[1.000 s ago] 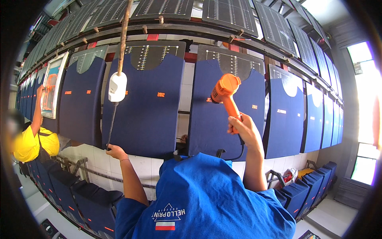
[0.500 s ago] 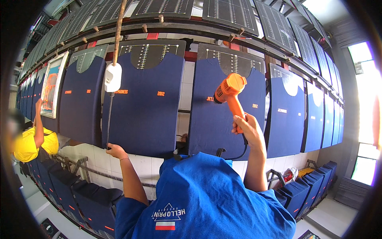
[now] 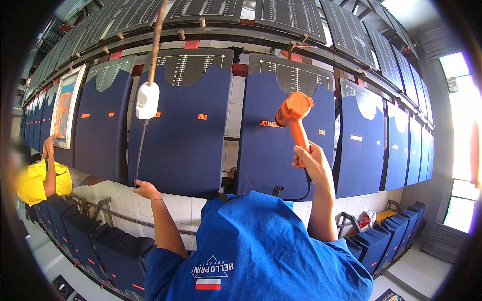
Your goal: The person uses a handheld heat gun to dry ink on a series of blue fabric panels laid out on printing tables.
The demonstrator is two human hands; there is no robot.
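- Just above the right hand (image 3: 312, 159) stood the head of an orange heat gun (image 3: 297, 119); this hand was wrapped around the handle, with the fingers bent and pressed on it.
- To the left of the right hand, the nozzle was turned toward an orange print (image 3: 268, 123) on a dark blue garment (image 3: 281, 165). How near it was to the cloth, I could not tell.
- Below the right hand, a black cable (image 3: 309, 188) came down and made a curve toward the person's body.
- Well apart, on the other side, the left hand (image 3: 146, 190) was pinching the lower end of a thin black cord (image 3: 141, 150).
- Above the left hand, this cord went up to a white connector (image 3: 147, 100), and from there a brown cord (image 3: 157, 37) continued upward.
- Beside the left hand, to its right, a second blue garment (image 3: 181, 140) lay over a black board (image 3: 193, 67). If the hand touched this cloth, I could not tell.
- To the right of the right hand, more garments (image 3: 356, 155) were standing in a row on their boards.
- Between the two hands, and lower, was the person's bright blue shirt (image 3: 261, 241).
- Far to the left of the left hand, a co-worker in yellow (image 3: 37, 180) had hands near the lower end of a white-framed screen (image 3: 75, 105).
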